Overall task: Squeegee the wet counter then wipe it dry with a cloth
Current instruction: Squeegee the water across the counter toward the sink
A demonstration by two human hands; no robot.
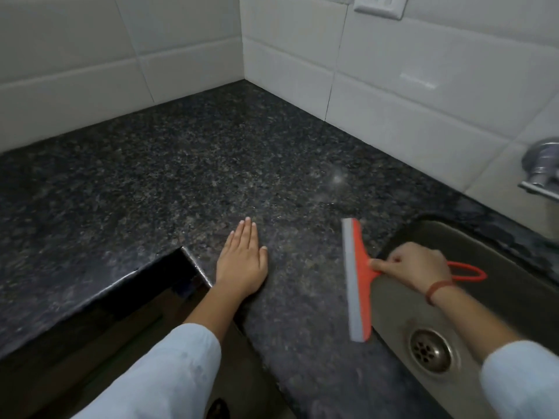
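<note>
While the left hand [243,261] is laid flat, fingers together, on the counter [169,182] near its front edge, the orange squeegee [355,279] is gripped by the right hand [413,269] at the counter's sink-side edge, over the sink [502,246] rim.

A: Open ground on the desk [187,164]?
B: Bare from centre toward 12, walled in by tile [302,65] at the corner.
A: Obstacles?
B: Left hand [242,261] flat at 6. Squeegee [355,279] at 4, along the sink [496,255] rim. Tap [541,167] at 3.
</note>
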